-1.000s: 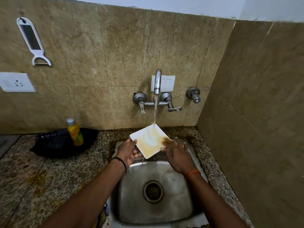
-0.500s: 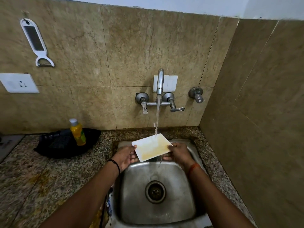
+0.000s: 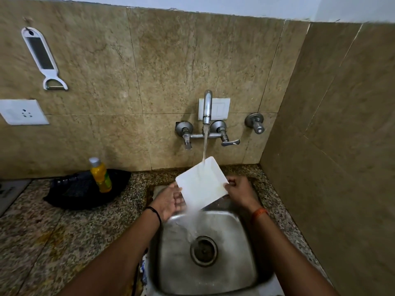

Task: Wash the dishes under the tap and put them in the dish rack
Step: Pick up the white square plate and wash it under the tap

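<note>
- A white square plate [image 3: 202,184] was tilted over the back edge of the steel sink [image 3: 239,263], one corner raised towards the wall.
- Water ran from the tap [image 3: 207,107] onto that raised corner, sheeted down the plate's face and poured off its low edge into the basin near the drain [image 3: 203,251].
- The left hand [image 3: 171,202] sat at the plate's left edge, its grip apart: the fingers lay fairly straight beneath the plate, supporting it.
- The right hand [image 3: 240,192] had its grip clamped on the plate's right corner, with the fingers curled round the edge.
- A black band circled the left wrist and an orange one the right.
- On the speckled stone worktop [image 3: 64,231], along its back edge left of the sink, lay a black tray [image 3: 72,193], with a yellow bottle [image 3: 100,175] standing in front of it.
- A white peeler [image 3: 43,58] hung on the tiled wall, above a white socket plate [image 3: 22,112].
</note>
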The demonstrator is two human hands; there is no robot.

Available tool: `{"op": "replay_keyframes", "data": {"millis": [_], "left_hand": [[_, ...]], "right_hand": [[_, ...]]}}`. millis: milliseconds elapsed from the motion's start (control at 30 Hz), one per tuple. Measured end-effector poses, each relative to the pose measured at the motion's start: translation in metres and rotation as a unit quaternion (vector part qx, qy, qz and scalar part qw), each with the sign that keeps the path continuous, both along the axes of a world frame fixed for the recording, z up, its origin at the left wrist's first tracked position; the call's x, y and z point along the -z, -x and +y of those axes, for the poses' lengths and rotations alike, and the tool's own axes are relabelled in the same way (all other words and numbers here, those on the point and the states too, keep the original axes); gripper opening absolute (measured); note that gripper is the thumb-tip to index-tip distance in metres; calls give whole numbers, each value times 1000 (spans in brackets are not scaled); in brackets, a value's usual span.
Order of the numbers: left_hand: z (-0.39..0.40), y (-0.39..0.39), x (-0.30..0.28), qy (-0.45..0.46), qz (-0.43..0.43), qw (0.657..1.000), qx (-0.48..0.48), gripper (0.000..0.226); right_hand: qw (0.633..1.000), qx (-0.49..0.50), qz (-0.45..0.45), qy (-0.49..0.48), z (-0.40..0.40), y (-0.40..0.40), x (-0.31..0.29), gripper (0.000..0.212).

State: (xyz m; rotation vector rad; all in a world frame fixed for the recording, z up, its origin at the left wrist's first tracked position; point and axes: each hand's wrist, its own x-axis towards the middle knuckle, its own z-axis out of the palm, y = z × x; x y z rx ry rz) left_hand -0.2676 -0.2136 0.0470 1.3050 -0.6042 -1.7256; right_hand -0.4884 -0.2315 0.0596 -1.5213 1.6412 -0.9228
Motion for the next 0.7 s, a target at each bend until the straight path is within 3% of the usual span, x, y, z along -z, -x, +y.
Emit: {"op": "replay_keyframes", "data": {"millis": [133, 300, 500, 700], "left_hand": [[-3, -4, -10, 77, -55, 995, -5, 41], [-4, -10, -17, 133, -102, 986, -18, 41], [-1, -17, -20, 106, -117, 987, -25, 27], [4, -15, -9, -13, -109, 993, 44, 37]], "right_hand": [[989, 41, -133, -40, -5, -3, 23, 31], [950, 61, -268, -147, 2, -16, 34, 29], [921, 16, -310, -235, 8, -21, 34, 22], [947, -7, -238, -215, 1, -8, 11, 22]]}}
